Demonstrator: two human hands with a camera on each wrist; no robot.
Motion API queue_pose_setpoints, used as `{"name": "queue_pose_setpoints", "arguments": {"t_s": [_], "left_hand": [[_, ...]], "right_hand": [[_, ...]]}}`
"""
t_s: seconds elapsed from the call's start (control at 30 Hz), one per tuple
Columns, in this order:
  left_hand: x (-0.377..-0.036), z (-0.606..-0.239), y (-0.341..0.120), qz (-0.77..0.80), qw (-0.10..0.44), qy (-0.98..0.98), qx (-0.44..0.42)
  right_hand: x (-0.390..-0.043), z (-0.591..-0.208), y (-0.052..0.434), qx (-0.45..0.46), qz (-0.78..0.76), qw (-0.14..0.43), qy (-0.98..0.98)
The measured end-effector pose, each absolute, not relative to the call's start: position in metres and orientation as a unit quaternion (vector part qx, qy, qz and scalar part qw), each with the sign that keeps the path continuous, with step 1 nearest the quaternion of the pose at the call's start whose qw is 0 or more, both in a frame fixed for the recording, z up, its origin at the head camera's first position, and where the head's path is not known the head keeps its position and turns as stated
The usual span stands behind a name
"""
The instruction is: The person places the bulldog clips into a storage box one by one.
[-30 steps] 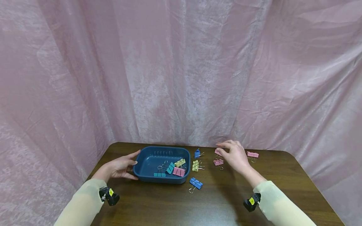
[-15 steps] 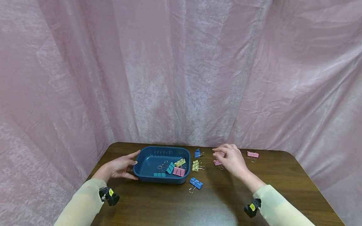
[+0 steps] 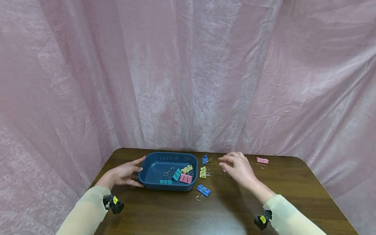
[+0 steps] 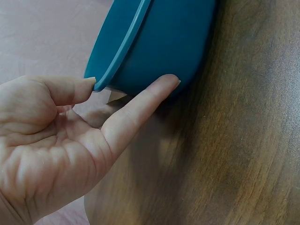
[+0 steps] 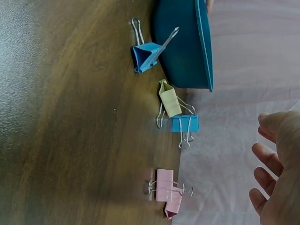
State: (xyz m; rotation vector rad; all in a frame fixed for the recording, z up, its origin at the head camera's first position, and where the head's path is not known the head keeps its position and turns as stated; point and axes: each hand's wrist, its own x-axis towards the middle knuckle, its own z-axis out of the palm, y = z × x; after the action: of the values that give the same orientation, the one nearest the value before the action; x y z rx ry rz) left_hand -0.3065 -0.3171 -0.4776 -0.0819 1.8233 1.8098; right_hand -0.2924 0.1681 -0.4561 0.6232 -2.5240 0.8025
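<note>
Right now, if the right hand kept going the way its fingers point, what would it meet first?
Probably the blue binder clip beside the tray; the right hand points left toward it, though depth is unclear.

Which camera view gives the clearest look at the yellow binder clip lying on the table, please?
The right wrist view: the yellow binder clip lies unobstructed beside the blue tray, wire handles plain. The head view shows it small, right of the tray. The left wrist view misses it.
</note>
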Motion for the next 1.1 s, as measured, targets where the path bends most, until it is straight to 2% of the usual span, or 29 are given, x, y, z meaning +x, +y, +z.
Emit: {"name": "queue_pose_setpoints", "arguments": {"t_s": [1.1], "left_hand": [[-0.306,-0.478,-0.316,0.667,0.273,0.691,-0.051]], "right_hand": [[-0.267,-0.477,0.147,0.268,0.280,0.198,-0.900]]}}
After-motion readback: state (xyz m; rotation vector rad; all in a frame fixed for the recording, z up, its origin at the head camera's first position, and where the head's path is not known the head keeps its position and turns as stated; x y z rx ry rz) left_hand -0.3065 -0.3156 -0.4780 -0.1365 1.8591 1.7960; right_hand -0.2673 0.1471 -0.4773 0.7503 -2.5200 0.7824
